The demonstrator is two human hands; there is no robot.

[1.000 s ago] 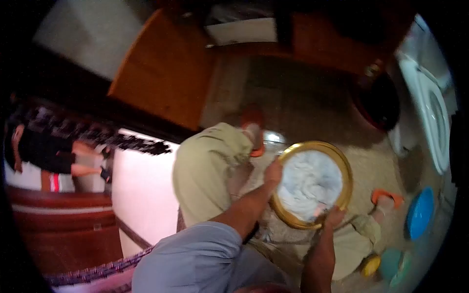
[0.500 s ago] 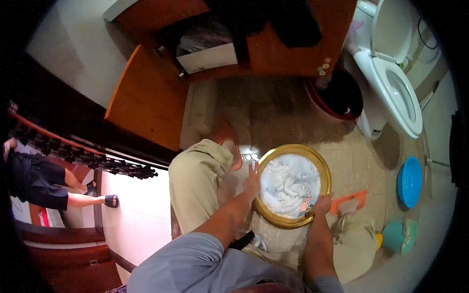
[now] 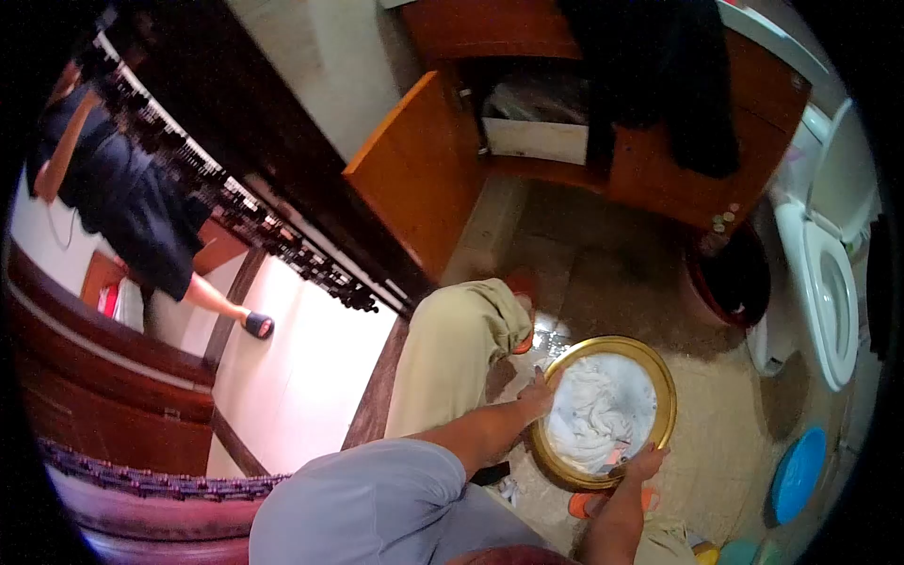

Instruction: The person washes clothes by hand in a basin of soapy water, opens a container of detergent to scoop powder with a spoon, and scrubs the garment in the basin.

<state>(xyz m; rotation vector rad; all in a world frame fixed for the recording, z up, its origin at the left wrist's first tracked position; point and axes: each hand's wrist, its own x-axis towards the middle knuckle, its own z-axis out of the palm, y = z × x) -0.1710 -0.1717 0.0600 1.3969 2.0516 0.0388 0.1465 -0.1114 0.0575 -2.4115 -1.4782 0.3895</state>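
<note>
Golden basin (image 3: 668, 381), white cloth (image 3: 595, 414) inside, lies between the sandals (image 3: 577, 506); I see left hand (image 3: 538, 396) and right hand (image 3: 646, 462) clamped on it. Step, I judge: steadying; next move needs level grip.

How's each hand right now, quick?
Left hand: at the rim of the gold-coloured basin; grip cannot be told.
Right hand: closed, holding the basin's rim.
</note>
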